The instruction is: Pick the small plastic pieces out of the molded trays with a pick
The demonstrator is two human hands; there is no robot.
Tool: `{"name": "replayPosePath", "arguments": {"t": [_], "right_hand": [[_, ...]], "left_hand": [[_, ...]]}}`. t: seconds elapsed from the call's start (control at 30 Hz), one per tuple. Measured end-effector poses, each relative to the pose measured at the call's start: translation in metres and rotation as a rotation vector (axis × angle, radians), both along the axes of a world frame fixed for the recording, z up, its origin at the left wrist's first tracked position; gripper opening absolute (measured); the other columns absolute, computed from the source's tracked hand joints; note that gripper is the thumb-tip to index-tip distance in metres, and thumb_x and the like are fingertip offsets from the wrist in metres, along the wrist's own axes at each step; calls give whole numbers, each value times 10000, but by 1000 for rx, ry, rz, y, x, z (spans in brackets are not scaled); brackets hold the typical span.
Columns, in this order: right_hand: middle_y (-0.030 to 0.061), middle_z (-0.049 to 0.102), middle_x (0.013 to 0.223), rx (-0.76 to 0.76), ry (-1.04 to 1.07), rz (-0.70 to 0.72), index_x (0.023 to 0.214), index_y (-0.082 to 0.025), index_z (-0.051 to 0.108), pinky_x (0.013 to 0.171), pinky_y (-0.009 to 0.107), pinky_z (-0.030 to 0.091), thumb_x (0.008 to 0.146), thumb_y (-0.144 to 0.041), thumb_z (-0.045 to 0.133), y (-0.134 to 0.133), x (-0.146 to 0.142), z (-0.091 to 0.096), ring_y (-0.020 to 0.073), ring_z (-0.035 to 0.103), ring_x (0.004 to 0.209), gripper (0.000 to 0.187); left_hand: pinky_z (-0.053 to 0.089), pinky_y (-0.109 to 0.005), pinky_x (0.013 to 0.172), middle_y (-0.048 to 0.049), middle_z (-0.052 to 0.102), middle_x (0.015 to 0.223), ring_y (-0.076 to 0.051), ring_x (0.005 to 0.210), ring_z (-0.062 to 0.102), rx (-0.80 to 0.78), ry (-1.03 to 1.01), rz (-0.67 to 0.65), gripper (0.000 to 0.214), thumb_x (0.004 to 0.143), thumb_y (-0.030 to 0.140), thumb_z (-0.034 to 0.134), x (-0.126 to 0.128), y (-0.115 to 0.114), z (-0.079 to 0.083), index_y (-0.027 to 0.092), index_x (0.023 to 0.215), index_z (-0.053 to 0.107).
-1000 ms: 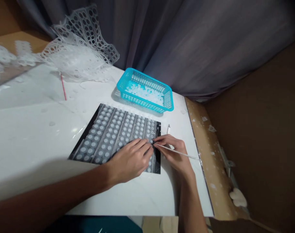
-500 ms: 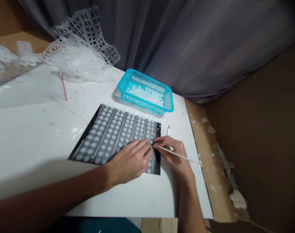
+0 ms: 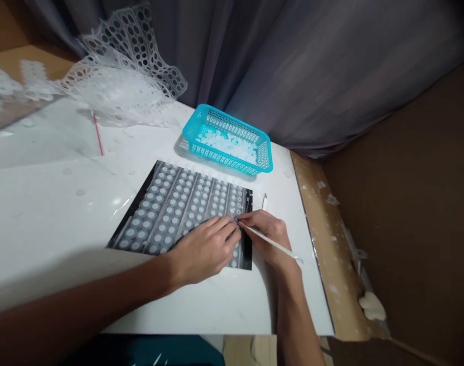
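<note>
Found mid-counter: sheet of white dots (image 3: 178,203), near part covered by left hand (image 3: 207,249) laid over it; fingertips partly hidden, cannot tell state of that grip. In right hand (image 3: 270,226), at sheet's right edge, grip clamped on thin white stick (image 3: 273,243); tip hard to make out. Counter (image 3: 44,203) white, glossy, cut off at left. Noted beyond: blue basket (image 3: 194,125), dark curtain (image 3: 311,76); brown wall (image 3: 418,203) at far right.
</note>
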State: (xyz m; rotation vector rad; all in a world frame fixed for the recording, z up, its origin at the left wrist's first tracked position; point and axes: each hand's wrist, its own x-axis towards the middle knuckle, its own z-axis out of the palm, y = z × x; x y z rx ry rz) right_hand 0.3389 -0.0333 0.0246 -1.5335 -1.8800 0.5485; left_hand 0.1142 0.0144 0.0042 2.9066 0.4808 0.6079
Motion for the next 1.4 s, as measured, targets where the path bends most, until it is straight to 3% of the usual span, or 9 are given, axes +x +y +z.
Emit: {"name": "replayPosePath", "arguments": {"t": [0.2, 0.43, 0.6, 0.8, 0.93, 1.4], "right_hand": [[76, 836, 1037, 10, -1, -81, 931, -245, 820, 868, 409, 607, 999, -211, 703, 1, -4, -2, 266, 789, 940, 140], [79, 843, 1010, -72, 241, -247, 860, -235, 806, 828, 385, 615, 962, -294, 773, 4, -10, -6, 272, 800, 922, 122], [84, 839, 1003, -43, 328, -319, 822, -233, 785, 878, 413, 617, 936, -297, 815, 2, -6, -2, 272, 792, 937, 134], [84, 830, 996, -139, 305, -126, 825, -233, 816, 874, 410, 614, 926, -298, 838, -4, 4, 15, 259, 778, 935, 122], [81, 826, 1023, -181, 299, -42, 799, -241, 813, 921, 428, 609, 931, -281, 833, -4, 5, 16, 258, 772, 976, 140], [83, 828, 1017, -187, 253, -7, 848, -244, 821, 878, 423, 619, 961, -310, 802, -4, 6, 12, 267, 782, 963, 132]], "left_hand": [[483, -447, 1152, -196, 694, 1377, -335, 1388, 596, 3, -10, -1, 375, 1041, 237, 557, 0, 0, -5, 45, 1353, 633], [474, -446, 1159, -203, 686, 1410, -340, 1426, 579, 6, -5, -1, 390, 1018, 253, 618, 0, -2, -6, 52, 1351, 634], [497, -440, 1135, -201, 680, 1424, -338, 1421, 583, 16, 18, 4, 373, 1029, 257, 605, -1, -1, -3, 55, 1340, 644], [497, -422, 1139, -193, 674, 1437, -323, 1440, 569, 21, 7, 1, 356, 1047, 248, 590, -1, -1, -5, 75, 1353, 645], [508, -425, 1131, -203, 666, 1430, -325, 1425, 577, 7, -7, 3, 367, 1045, 221, 574, -1, 0, -4, 65, 1372, 636], [494, -441, 1135, -169, 689, 1350, -325, 1404, 581, -62, -38, -18, 328, 1026, 198, 595, 0, 2, -6, 90, 1333, 638]]}}
